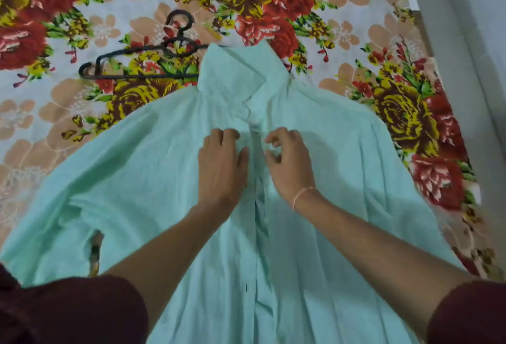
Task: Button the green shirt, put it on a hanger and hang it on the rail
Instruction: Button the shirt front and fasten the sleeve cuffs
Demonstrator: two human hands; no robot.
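Note:
A pale green shirt (142,185) lies spread front-up on the flowered bed, collar pointing away from me. Its front placket (258,206) runs down the middle with gaps along it. My left hand (221,165) rests flat on the cloth just left of the placket near the chest. My right hand (290,163) is just right of the placket, fingers curled, pinching at the shirt's edge. A black hanger (142,61) lies on the bed beyond the shirt's left shoulder, its right end hidden under the collar.
The flowered bedsheet (342,42) covers the bed all round the shirt. A grey floor or wall strip (465,42) runs along the bed's right edge. My dark red sleeves (68,311) show at the bottom corners.

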